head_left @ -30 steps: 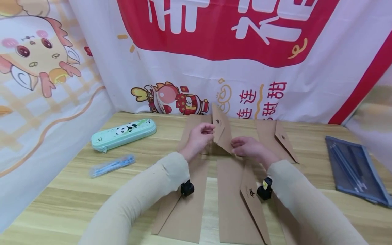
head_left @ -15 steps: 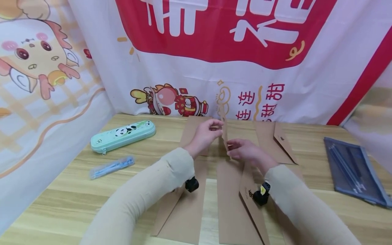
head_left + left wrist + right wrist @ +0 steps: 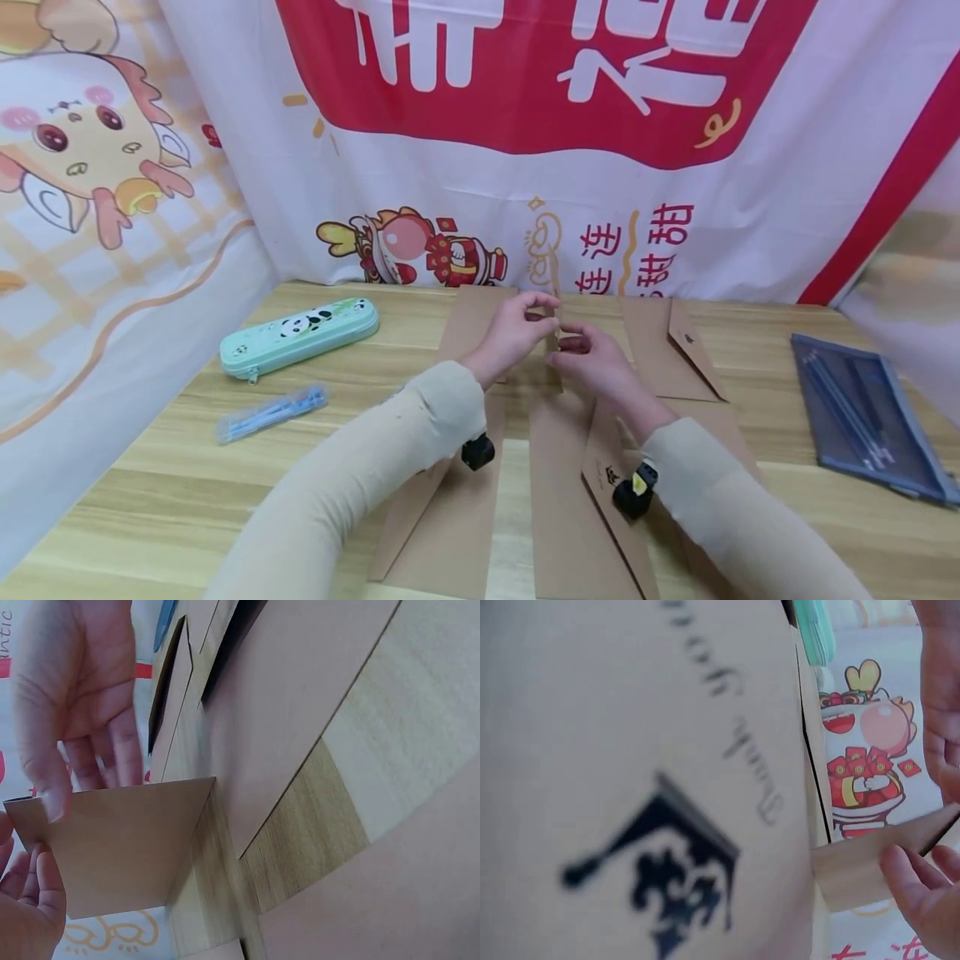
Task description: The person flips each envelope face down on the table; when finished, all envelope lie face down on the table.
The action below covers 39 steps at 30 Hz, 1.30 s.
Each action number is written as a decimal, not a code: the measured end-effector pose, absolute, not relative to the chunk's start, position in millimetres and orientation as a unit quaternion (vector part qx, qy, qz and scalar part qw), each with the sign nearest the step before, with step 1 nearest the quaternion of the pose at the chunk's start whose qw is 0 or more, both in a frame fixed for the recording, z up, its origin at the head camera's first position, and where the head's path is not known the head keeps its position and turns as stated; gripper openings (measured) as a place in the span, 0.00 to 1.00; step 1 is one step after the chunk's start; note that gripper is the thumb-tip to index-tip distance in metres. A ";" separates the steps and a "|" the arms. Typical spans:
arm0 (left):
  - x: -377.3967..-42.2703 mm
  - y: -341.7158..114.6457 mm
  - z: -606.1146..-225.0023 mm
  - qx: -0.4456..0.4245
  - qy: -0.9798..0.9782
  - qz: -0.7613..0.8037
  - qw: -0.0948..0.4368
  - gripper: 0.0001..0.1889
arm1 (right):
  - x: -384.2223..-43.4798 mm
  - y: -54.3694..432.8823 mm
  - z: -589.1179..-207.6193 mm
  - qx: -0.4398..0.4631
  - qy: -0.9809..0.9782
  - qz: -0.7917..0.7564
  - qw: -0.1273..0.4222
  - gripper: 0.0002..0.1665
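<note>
A brown kraft envelope (image 3: 127, 847) stands upright between both hands, seen nearly edge-on in the head view. My left hand (image 3: 510, 335) pinches its upper part from the left side. From the right, my right hand (image 3: 596, 367) grips the same envelope; in the right wrist view its thumb presses on the envelope's face. Flat on the table around them lie several more kraft envelopes, including a front middle envelope (image 3: 558, 500) and a front left envelope (image 3: 457, 533). Close to the right wrist camera, a black crown print (image 3: 667, 862) with script lettering shows on one of them.
A mint panda pencil case (image 3: 300, 333) and a clear pack of blue pens (image 3: 273, 412) lie at left. At right rests a blue mesh pouch (image 3: 870, 417) with pencils inside. A printed cloth (image 3: 420, 183) hangs behind the table. The back right envelope (image 3: 667, 350) lies beyond my right hand.
The held envelope has turned from showing its flap and print to nearly edge-on. My left hand has moved right and my right hand slightly left, bringing them close together.
</note>
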State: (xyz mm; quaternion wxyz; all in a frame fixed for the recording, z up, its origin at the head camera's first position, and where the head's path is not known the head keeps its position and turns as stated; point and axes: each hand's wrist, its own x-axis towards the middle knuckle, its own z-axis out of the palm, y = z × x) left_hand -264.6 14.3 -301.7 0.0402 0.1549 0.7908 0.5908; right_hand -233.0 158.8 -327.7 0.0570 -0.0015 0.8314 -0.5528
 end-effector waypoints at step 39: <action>-251.4 9.7 -334.9 0.111 0.697 0.708 0.031 0.17 | -217.8 146.5 -324.1 0.104 0.726 -0.601 -0.317 0.09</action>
